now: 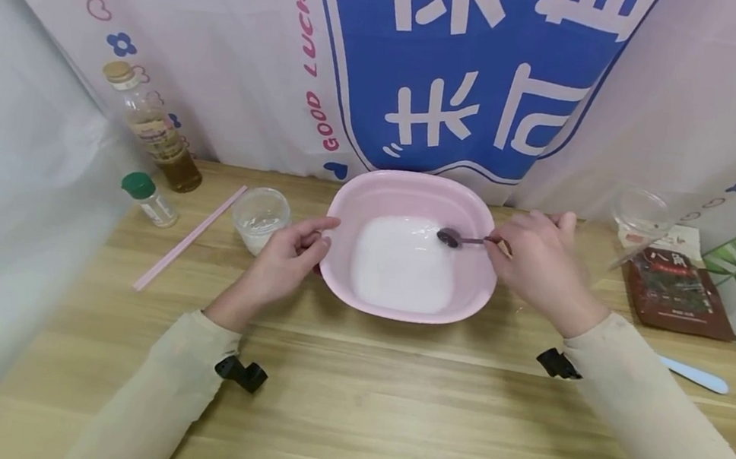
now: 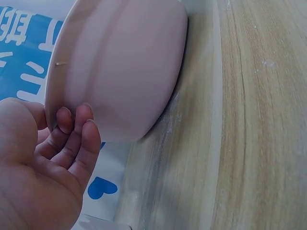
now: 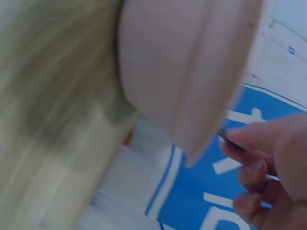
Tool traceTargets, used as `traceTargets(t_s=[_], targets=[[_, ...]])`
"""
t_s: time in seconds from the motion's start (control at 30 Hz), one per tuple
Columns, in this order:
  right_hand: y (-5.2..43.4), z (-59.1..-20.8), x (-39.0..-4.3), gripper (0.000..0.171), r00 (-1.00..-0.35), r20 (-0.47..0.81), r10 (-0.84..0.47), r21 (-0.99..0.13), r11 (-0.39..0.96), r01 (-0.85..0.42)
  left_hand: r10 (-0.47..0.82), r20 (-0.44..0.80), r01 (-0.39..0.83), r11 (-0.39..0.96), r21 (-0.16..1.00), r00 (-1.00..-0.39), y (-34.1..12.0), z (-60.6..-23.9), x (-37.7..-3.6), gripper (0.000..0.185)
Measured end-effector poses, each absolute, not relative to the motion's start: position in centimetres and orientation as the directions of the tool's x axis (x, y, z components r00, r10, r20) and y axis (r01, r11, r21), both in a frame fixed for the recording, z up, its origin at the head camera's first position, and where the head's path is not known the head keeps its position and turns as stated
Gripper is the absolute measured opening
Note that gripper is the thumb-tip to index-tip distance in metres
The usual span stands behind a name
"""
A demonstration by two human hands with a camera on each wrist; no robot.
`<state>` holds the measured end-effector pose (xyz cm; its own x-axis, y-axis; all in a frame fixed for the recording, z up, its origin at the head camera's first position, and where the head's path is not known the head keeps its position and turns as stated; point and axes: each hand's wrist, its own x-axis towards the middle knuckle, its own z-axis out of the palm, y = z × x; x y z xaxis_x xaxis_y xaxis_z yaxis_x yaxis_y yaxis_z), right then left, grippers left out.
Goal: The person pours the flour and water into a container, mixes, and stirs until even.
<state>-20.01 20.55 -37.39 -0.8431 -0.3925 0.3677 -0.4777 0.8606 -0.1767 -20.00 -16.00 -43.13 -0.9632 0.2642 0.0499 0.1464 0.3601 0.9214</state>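
A pink plastic basin [image 1: 402,315] stands on the wooden table with white contents [image 1: 404,272] across its bottom, shiny near the far side. My left hand [image 1: 285,258] holds the basin's left rim, fingers curled against its outer wall in the left wrist view. Over the right rim, my right hand [image 1: 539,266] pinches the handle of a dark spoon [image 1: 450,238]. The spoon's bowl is inside the basin, at the right edge of the white contents. In the right wrist view the basin wall hides the spoon's bowl; only its handle end [image 3: 231,141] shows.
Left of the basin are a clear cup [image 1: 262,209] with white contents, pink chopsticks [image 1: 191,237], a green-capped jar [image 1: 149,199] and a bottle of brown liquid [image 1: 159,135]. On the right lie a brown packet [image 1: 677,290] and a light-blue utensil handle [image 1: 695,374]. A printed curtain [image 1: 235,75] hangs behind.
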Motion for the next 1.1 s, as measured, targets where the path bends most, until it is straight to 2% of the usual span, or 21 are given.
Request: traceTargets(t_s=[0.23,0.4,0.5,0.63,0.8,1.1], targets=[[19.8,-39.1,-20.8,0.007,-0.774,0.438,-0.456,-0.122,0.824,-0.554,0.27,0.054,0.152,0.356,0.922,-0.961,-15.9,-43.2,-20.0,0.041],[20.9,-38.2,-19.5,0.007,-0.754,0.367,-0.544,-0.092,0.785,-0.612,0.267,0.06,0.156,0.357,0.921,-0.962,-15.9,-43.3,-20.0,0.041],[21.5,-37.4,-18.7,0.007,-0.761,0.264,-0.593,-0.146,0.755,-0.639,0.263,0.056,0.151,0.36,0.921,-0.963,-16.0,-43.3,-20.0,0.041],[20.6,-37.4,-18.0,0.004,-0.757,0.177,-0.628,-0.287,0.703,-0.651,0.261,0.05,0.145,0.36,0.921,-0.964,-16.2,-43.4,-20.0,0.041],[17.2,-38.3,-18.2,0.004,-0.795,0.147,-0.588,-0.386,0.706,-0.593,0.266,0.048,0.146,0.362,0.921,-0.963,-16.2,-43.5,-19.9,0.041],[13.2,-37.7,-20.7,0.012,-0.871,0.176,-0.459,-0.29,0.821,-0.491,0.269,0.054,0.152,0.359,0.921,-0.962,-16.1,-43.2,-20.1,0.041]])
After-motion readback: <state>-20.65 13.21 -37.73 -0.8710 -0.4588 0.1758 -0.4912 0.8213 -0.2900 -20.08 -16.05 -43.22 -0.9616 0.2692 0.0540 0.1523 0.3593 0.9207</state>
